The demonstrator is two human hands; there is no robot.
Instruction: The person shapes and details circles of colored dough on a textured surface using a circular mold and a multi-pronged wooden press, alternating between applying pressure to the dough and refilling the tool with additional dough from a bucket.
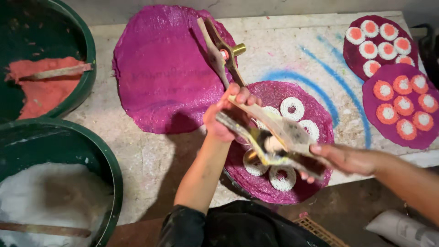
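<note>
Fingers (242,95) of left hand (224,116) were clamped on a scissor-like mould tool (274,137); right hand (340,158) gripped its lower end. It hung over a magenta mat (315,103) carrying about five white crumbly rings (291,108), centres unfilled. Near left, tubs held white (50,192) and orange powder (41,87). Far right on the bench (283,50), two mats (402,107) of orange-filled rings looked finished.

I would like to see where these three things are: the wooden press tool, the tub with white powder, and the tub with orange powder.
wooden press tool (279,137): head view, on its flat upper paddle.
tub with white powder (107,160): head view, on its green rim.
tub with orange powder (89,50): head view, on its green rim.
</note>
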